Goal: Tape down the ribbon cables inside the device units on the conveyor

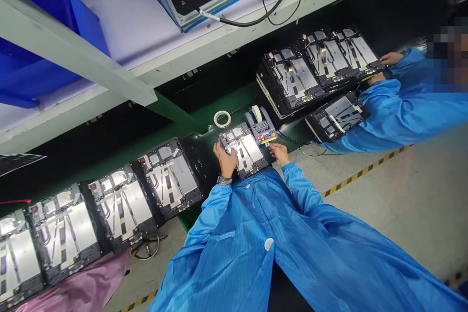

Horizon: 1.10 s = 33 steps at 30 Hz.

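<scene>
While the left hand (pixel 225 160) holds a device (pixel 248 147) beside the tape dispenser (pixel 262 129), the right hand (pixel 280 154), grip unclear, is near it.

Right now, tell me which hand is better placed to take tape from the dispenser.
The right hand, most likely: its fingertips are at the front of the tape dispenser, while the left hand is farther away, at the left edge of the panel.
</scene>
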Each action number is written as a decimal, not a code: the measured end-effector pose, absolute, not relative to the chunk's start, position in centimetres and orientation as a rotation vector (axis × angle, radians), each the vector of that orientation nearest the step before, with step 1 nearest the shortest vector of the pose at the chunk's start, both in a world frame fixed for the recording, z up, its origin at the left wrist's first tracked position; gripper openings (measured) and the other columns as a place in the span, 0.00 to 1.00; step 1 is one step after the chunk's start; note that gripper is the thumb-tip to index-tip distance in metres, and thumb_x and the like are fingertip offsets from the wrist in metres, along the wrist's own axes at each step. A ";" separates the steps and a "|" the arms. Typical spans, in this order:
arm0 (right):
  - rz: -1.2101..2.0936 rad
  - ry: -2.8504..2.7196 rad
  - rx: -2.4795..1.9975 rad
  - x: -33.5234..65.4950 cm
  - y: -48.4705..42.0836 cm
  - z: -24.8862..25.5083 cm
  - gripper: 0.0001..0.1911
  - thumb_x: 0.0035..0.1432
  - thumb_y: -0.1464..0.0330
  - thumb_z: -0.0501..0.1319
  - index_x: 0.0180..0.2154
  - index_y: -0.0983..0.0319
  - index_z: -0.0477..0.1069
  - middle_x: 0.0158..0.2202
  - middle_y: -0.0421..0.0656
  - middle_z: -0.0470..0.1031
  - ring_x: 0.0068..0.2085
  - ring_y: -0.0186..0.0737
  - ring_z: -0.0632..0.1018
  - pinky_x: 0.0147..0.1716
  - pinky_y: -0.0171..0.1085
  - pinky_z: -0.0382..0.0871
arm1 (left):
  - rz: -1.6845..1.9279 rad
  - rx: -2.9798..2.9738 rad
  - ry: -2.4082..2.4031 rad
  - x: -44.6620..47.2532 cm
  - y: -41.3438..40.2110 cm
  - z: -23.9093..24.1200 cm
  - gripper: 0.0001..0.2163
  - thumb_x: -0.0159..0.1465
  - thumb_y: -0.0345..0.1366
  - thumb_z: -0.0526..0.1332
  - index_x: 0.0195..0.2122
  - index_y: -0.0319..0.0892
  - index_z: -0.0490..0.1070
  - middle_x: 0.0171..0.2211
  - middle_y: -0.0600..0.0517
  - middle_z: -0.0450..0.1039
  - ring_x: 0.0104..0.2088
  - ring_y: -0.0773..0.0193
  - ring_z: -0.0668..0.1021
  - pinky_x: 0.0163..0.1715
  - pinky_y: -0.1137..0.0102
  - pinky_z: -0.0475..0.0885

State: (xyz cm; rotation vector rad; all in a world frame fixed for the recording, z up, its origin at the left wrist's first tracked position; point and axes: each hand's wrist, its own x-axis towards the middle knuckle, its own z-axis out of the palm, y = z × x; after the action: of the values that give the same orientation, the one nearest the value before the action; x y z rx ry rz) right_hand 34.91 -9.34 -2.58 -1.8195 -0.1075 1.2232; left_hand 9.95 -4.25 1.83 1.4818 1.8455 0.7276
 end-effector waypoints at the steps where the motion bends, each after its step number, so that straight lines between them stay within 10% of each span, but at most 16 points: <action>1: 1.228 -0.101 -1.812 34.8 -9.4 -2.8 0.13 0.48 0.64 0.75 0.29 0.63 0.75 0.23 0.37 0.74 0.21 0.28 0.68 0.19 0.28 0.59 | 0.723 1.478 1.852 10.1 -4.0 1.8 0.34 0.65 0.32 0.65 0.71 0.37 0.54 0.70 0.32 0.54 0.75 0.45 0.58 0.76 0.51 0.53; 14: 1.061 0.250 -1.647 32.3 -8.7 -4.0 0.23 0.50 0.71 0.74 0.44 0.59 0.66 0.29 0.35 0.78 0.30 0.33 0.80 0.25 0.28 0.74 | 0.452 1.966 1.809 19.2 1.2 4.2 0.33 0.64 0.42 0.66 0.68 0.39 0.61 0.76 0.32 0.47 0.78 0.38 0.48 0.74 0.37 0.42; 20: 1.030 0.313 -1.701 31.2 -7.5 -3.7 0.23 0.48 0.69 0.74 0.42 0.59 0.65 0.26 0.34 0.74 0.26 0.34 0.77 0.23 0.31 0.75 | 0.410 2.062 1.629 19.9 3.2 3.9 0.11 0.66 0.34 0.60 0.48 0.47 0.77 0.70 0.41 0.64 0.76 0.44 0.56 0.74 0.40 0.42; 26: 0.912 0.297 -1.800 30.9 -8.8 -2.9 0.24 0.53 0.69 0.68 0.50 0.58 0.64 0.30 0.35 0.74 0.27 0.35 0.75 0.25 0.33 0.73 | 0.455 1.975 1.656 18.9 2.7 4.5 0.09 0.68 0.34 0.58 0.41 0.48 0.80 0.65 0.44 0.70 0.71 0.48 0.63 0.73 0.45 0.49; 33: 0.670 -0.606 -1.823 32.7 -8.8 2.0 0.28 0.64 0.63 0.64 0.62 0.56 0.59 0.42 0.42 0.77 0.39 0.39 0.78 0.45 0.39 0.77 | 0.458 1.908 1.742 17.2 2.4 4.6 0.09 0.68 0.35 0.59 0.37 0.48 0.80 0.65 0.46 0.71 0.70 0.48 0.64 0.72 0.46 0.52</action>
State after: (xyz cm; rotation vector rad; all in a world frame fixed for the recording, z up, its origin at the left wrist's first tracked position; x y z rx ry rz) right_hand 32.72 -8.79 1.96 -1.8235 -0.6058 0.6702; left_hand 17.19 2.41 4.57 1.9084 1.7422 0.4578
